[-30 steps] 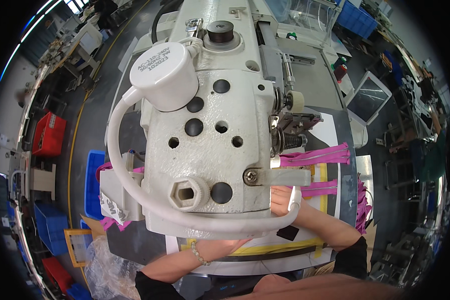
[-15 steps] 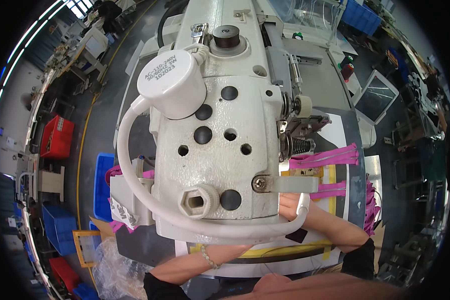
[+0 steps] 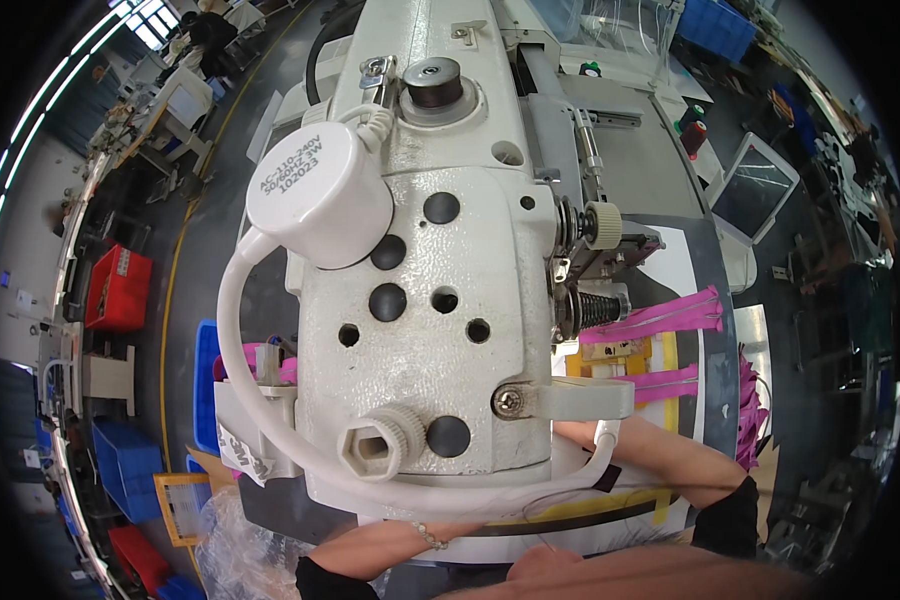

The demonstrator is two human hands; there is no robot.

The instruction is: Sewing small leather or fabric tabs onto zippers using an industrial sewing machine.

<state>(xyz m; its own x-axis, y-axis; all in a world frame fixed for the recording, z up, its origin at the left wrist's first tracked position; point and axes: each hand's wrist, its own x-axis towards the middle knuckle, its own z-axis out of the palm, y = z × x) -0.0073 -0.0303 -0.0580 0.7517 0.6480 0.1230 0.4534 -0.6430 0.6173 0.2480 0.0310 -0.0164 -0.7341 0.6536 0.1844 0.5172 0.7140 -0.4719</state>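
A large white sewing machine head (image 3: pixel 425 350) fills the middle and hides much of what my hands do. My left hand (image 3: pixel 462 530), below a bracelet-wearing wrist, reaches under the white cable at the machine's front; its fingers are hidden. From the right, my right hand (image 3: pixel 576 434) goes in beneath the machine head by the metal arm, fingers also out of sight. Just beyond it, a pink zipper strip (image 3: pixel 660 383) lies across the yellow-edged work plate (image 3: pixel 662 505). A second pink zipper strip (image 3: pixel 665 314) lies farther back. Whatever either hand holds cannot be seen.
A white round lamp plug (image 3: pixel 320 195) and its looping cable stick out from the machine. More pink strips (image 3: pixel 753 410) hang at the table's right edge. Left of the table stand a blue bin (image 3: pixel 206 385) and crumpled clear plastic (image 3: pixel 245 545). A tablet-like screen (image 3: pixel 755 190) stands at right.
The view has shifted, so the machine head appears lower and slightly left. My right hand's fingers, partly visible before, are now behind the machine. The pink strips keep nearly the same place.
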